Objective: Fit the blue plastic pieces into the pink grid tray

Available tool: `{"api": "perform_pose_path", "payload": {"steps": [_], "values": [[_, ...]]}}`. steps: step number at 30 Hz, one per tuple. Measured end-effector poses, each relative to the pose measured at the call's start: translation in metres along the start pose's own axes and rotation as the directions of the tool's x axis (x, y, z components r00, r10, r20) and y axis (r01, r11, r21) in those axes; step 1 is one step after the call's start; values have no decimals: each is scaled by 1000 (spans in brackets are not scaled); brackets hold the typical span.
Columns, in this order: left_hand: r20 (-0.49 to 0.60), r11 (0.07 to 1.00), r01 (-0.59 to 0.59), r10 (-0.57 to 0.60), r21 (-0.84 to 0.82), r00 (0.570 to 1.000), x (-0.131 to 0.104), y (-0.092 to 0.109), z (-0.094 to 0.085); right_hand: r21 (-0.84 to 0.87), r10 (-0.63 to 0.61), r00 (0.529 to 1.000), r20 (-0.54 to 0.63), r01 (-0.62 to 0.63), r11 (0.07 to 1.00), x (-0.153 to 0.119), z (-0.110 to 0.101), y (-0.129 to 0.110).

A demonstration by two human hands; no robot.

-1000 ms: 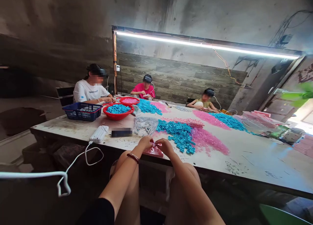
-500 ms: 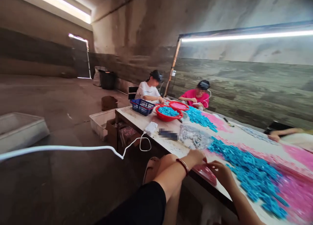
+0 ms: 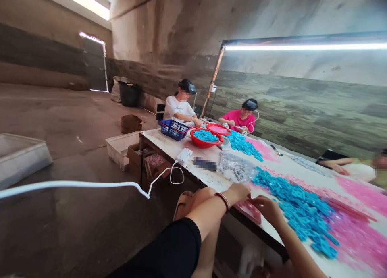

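Observation:
My left hand (image 3: 240, 192), with a reddish bangle (image 3: 224, 201) on the wrist, is closed at the table's near edge. Facing it, my right hand (image 3: 266, 206) pinches with thumb and forefinger, its fingertips almost meeting those of the left. Whatever lies between the fingertips is too small to make out. Just below both hands, a flat pink plastic piece (image 3: 251, 212) rests at the table edge, partly covered by them. Beyond the right hand spreads a pile of blue plastic pieces (image 3: 302, 205). A clear bag of small parts (image 3: 236, 166) lies past the left hand.
Pink pieces (image 3: 359, 239) heap at the right of the white table (image 3: 163, 143). Farther off are a red basin (image 3: 205, 143) of blue pieces and a blue basket (image 3: 174, 129). A white cable (image 3: 90, 184) crosses in front at left. Several co-workers sit around the table.
The view has shifted a little, bringing more of the co-worker at far right into sight. My hands stay together above the pink piece, with only slight finger movement.

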State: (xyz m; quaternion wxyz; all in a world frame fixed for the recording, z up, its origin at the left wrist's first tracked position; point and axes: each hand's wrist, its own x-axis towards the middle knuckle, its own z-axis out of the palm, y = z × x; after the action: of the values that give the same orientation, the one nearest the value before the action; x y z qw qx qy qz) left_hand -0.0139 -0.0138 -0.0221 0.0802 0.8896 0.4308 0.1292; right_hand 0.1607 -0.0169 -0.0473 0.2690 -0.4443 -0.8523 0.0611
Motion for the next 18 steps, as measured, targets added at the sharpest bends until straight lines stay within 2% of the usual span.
{"api": "perform_pose_path", "payload": {"steps": [3,6,13,18], "values": [[3,1000,-4,4,-8,1000,2,-2,0,-7,-3,1000,30,3,1000,2,-4,-9],[17,1000,-1,1,-20,1000,7,-5,1,-49,49,997,60,-46,998,7,-7,-16],[42,995,41,-37,-86,998,9,-9,9,-87,128,990,62,-122,989,13,-4,-24],[-49,980,53,-63,-194,997,4,-11,15,-69,129,990,50,-125,990,12,-3,-27]]}}
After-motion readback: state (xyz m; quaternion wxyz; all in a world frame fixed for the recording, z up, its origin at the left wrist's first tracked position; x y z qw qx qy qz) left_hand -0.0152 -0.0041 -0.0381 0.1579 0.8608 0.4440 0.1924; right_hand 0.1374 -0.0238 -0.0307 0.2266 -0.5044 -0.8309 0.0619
